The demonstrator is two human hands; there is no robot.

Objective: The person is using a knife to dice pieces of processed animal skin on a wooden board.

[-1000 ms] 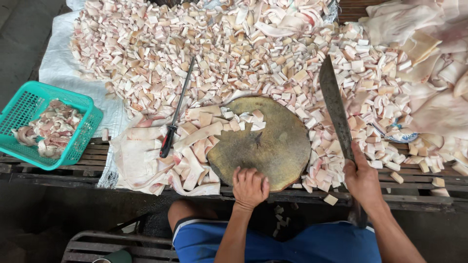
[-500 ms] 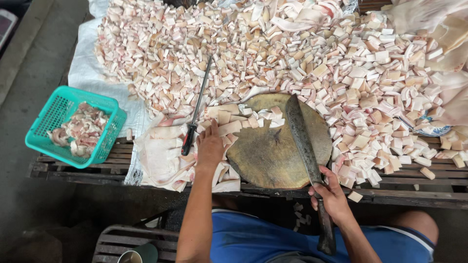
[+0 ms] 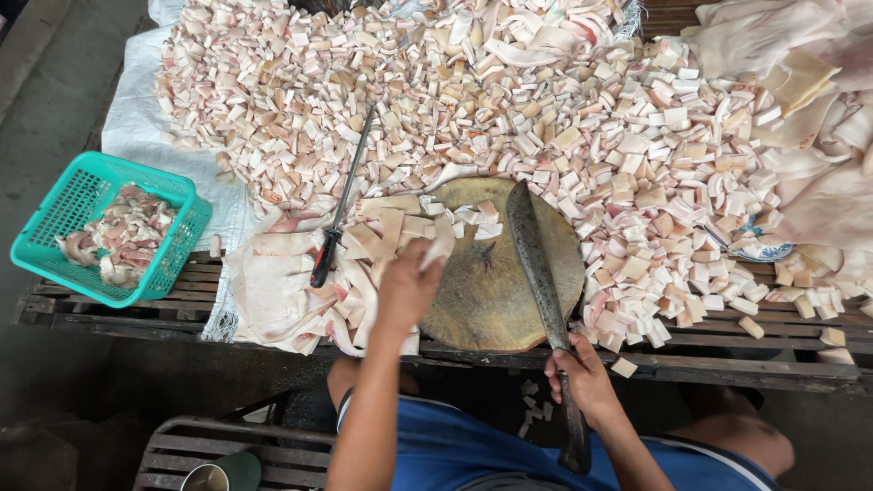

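Observation:
My left hand grips a pale strip of pork skin at the left edge of the round wooden chopping board, above a heap of uncut strips. My right hand is closed around the dark handle of a long cleaver. The cleaver's blade lies flat across the board, tip pointing away from me. A few cut pieces sit on the board's far edge.
A large pile of cut pink-white cubes covers the slatted table beyond the board. A sharpening steel lies to the left of it. A teal basket of scraps stands far left; big slabs lie right. A metal cup sits on a bench below.
My left hand went from the board's near edge to the strips on the left and picked one up. The cleaver swung from the right side onto the board.

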